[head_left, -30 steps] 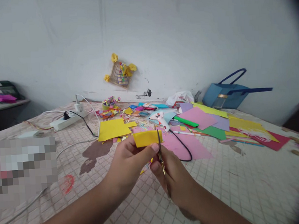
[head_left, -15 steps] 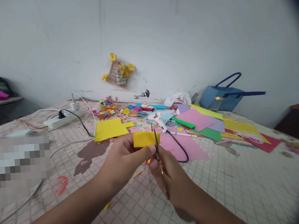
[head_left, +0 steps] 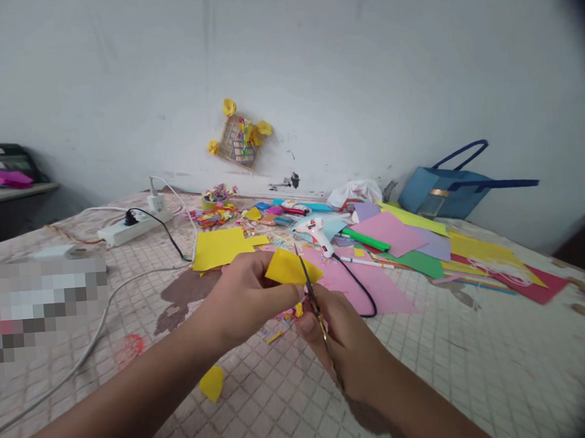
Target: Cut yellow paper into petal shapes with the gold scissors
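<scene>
My left hand (head_left: 250, 295) pinches a small piece of yellow paper (head_left: 288, 266) between thumb and fingers. In my right hand (head_left: 348, 338) is a pair of scissors (head_left: 312, 292), gripped by its gold-coloured handles. The blades point up and away and lie across the right part of the yellow piece; whether they are parted is hard to make out. Below my left forearm lies a cut yellow petal-shaped piece (head_left: 212, 383). Beyond my left hand rests a larger yellow sheet (head_left: 219, 247), and small scraps (head_left: 275, 337) lie under my hands.
A white glue gun (head_left: 318, 236) with a black cord lies on pink paper (head_left: 378, 293). Coloured sheets (head_left: 393, 232) spread to the right, near a blue bag (head_left: 445, 191). At left are a power strip (head_left: 135, 226) and cables. A flower-trimmed decoration (head_left: 241, 139) hangs on the wall.
The yellow paper has been tilted, its right end now lower, with the scissors crossing it at a changed angle. The view has shifted slightly, showing more of the petal-shaped piece.
</scene>
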### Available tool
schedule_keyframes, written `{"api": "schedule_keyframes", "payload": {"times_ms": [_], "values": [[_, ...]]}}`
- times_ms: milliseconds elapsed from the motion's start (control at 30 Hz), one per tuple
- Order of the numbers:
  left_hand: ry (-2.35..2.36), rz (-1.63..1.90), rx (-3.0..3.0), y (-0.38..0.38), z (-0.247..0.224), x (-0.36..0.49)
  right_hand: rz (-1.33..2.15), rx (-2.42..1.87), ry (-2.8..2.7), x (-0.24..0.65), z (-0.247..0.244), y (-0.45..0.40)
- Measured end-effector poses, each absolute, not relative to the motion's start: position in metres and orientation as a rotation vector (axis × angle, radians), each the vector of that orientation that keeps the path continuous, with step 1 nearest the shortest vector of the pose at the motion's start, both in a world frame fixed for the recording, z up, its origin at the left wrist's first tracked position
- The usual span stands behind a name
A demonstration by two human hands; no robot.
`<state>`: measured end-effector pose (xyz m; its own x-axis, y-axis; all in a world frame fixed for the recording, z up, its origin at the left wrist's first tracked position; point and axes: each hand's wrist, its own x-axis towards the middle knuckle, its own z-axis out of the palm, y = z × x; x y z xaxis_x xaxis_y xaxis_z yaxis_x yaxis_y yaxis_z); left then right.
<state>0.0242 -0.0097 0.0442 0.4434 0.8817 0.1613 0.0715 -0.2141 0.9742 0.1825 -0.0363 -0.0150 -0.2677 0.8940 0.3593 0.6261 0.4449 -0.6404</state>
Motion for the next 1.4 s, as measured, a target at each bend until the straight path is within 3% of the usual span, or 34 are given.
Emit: {"api": "schedule_keyframes", "payload": {"times_ms": [1400], "values": [[0.873, 0.648, 1.89, 0.003, 0.053, 0.006, 0.458, -1.285, -2.123, 0.183, -0.011, -0.037]]}}
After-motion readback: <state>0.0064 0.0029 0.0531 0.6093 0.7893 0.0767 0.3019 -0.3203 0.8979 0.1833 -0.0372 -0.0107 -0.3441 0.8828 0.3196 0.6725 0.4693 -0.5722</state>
